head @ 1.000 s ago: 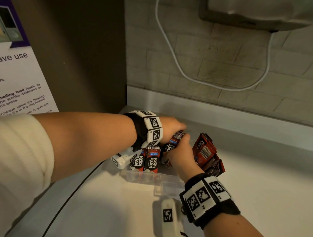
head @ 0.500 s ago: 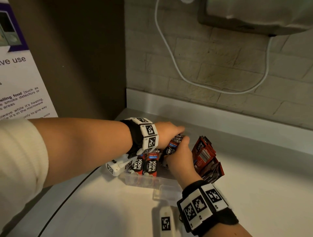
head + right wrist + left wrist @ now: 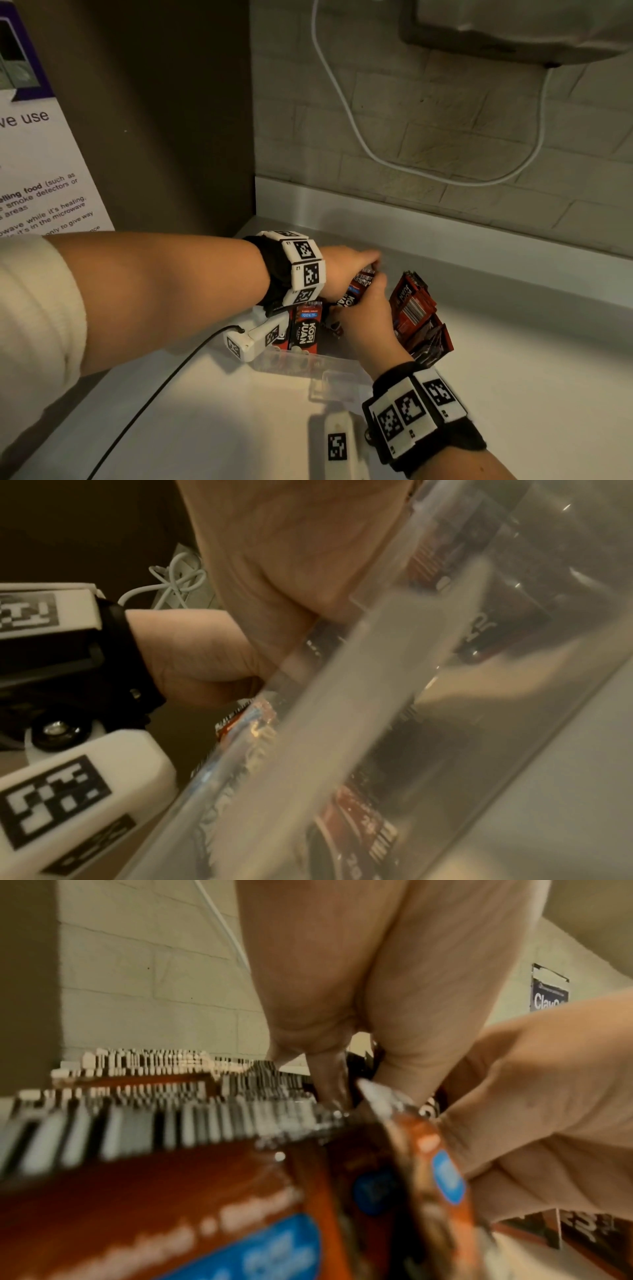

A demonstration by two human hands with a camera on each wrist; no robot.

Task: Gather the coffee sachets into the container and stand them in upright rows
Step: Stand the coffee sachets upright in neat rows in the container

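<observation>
Both hands inside clear plastic container (image 3: 329,368). Right hand (image 3: 364,313) and left hand (image 3: 344,270) pinch same Kopi Juan sachet bundle (image 3: 358,286), long axis near-upright, tilted left. Upright row (image 3: 306,329) stands near-left; leaning sachets (image 3: 416,308) right. Next, likely: seat bundle beside row.

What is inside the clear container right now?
Red coffee sachets stand upright inside the clear container; both hands hold more in it. The floor and back rows are hidden by hands.
</observation>
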